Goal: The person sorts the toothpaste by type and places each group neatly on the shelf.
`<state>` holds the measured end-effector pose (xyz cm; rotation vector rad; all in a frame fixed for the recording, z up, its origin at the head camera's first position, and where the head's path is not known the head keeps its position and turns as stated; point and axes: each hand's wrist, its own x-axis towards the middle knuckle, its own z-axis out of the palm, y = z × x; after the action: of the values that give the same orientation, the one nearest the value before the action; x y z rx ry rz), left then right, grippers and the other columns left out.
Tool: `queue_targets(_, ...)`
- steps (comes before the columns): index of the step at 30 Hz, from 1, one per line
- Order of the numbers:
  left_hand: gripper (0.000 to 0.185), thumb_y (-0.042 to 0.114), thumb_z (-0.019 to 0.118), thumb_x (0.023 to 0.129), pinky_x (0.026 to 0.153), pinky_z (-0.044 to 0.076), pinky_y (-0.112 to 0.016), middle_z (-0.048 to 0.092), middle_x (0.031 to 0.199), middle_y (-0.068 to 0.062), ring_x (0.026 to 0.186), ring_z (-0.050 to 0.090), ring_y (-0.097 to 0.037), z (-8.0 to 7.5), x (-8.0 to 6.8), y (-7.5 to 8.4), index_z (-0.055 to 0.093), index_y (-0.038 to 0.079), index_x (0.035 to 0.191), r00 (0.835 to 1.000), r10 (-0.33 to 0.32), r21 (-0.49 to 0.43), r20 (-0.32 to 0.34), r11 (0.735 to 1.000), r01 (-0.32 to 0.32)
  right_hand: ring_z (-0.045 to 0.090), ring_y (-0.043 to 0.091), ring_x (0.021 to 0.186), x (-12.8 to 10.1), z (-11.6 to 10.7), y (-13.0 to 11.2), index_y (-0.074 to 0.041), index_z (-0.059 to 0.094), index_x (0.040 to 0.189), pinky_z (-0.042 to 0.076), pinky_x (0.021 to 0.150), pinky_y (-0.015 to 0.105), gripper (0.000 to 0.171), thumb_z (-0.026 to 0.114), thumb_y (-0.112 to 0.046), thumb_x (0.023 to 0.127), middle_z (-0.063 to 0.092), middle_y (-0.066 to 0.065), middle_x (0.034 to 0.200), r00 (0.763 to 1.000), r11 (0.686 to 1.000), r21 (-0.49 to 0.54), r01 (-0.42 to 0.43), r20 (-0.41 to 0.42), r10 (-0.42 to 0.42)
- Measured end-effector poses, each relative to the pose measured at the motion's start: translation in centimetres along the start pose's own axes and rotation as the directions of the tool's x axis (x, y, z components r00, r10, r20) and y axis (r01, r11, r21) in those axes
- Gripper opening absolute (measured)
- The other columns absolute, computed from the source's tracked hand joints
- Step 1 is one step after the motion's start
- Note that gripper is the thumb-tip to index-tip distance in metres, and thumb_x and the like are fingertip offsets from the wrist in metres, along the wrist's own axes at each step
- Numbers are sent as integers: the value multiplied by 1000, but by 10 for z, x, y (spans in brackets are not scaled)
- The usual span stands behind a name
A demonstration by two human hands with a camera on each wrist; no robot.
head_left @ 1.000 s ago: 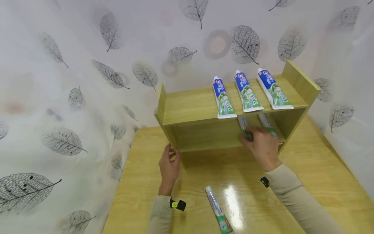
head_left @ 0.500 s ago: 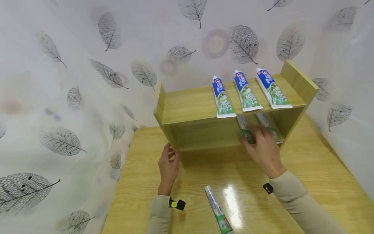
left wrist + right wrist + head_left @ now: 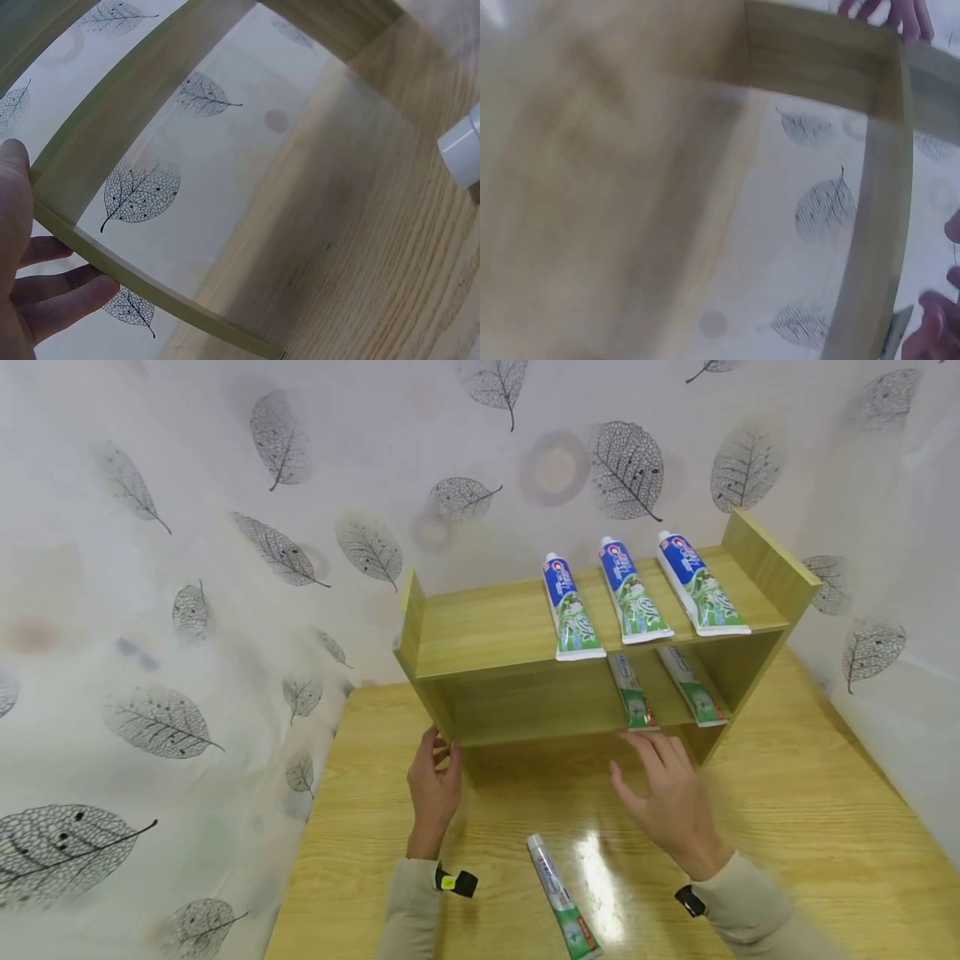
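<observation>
My left hand (image 3: 435, 793) holds the left side panel of a two-tier wooden shelf (image 3: 487, 631); in the left wrist view the thumb and fingers lie on either side of the board. Just in front of the lower tier, my right hand (image 3: 671, 802) is apart from the tubes, its fingers extended and nothing in them. Near its fingertips lies a green-and-silver toothpaste tube (image 3: 633, 693) on the lower tier, and a second such toothpaste tube (image 3: 693, 689) lies to its right. Another toothpaste tube (image 3: 562, 897) rests on the table in front.
On the upper tier lie three blue-and-green toothpaste tubes, the left tube (image 3: 573, 610), the middle tube (image 3: 635, 593) and the right tube (image 3: 702, 585). The wooden table (image 3: 360, 827) meets leaf-patterned wall covering (image 3: 210, 710) behind and at the sides.
My right hand has let go of the left tube on the lower tier and drawn back toward me, out of the shelf. The left hand has stayed on the side panel.
</observation>
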<state>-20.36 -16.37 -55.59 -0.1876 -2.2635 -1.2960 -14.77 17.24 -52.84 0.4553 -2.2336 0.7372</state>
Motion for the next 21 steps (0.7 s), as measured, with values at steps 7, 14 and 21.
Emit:
queue_targets(7, 39, 14, 65, 107, 68, 71, -45, 72, 108, -21, 98, 82, -47, 1, 0, 1, 64, 3, 144, 1000, -9, -11, 0, 1000, 9, 71, 21, 95, -37, 10, -13, 0, 74, 120, 66, 75, 34, 42, 84, -6, 79, 77, 10, 107, 984, 997, 76, 30, 174, -43)
queue_targets(14, 39, 13, 65, 107, 68, 71, -43, 73, 108, -21, 98, 82, -46, 0, 0, 2, 63, 4, 145, 1000, 1, -2, 2, 1000, -1, 73, 20, 96, -63, 20, -18, -4, 75, 117, 68, 78, 35, 42, 88, -4, 77, 76, 6, 107, 976, 995, 94, 17, 217, -37)
queue_targets(21, 38, 13, 65, 107, 67, 71, -44, 73, 107, -22, 97, 82, -47, 0, 0, 1, 63, 3, 145, 1000, -6, 11, 0, 1000, 6, 70, 16, 93, -81, 25, -24, -5, 74, 116, 65, 75, 25, 46, 92, -4, 73, 75, 4, 104, 966, 993, 116, 18, 256, -47)
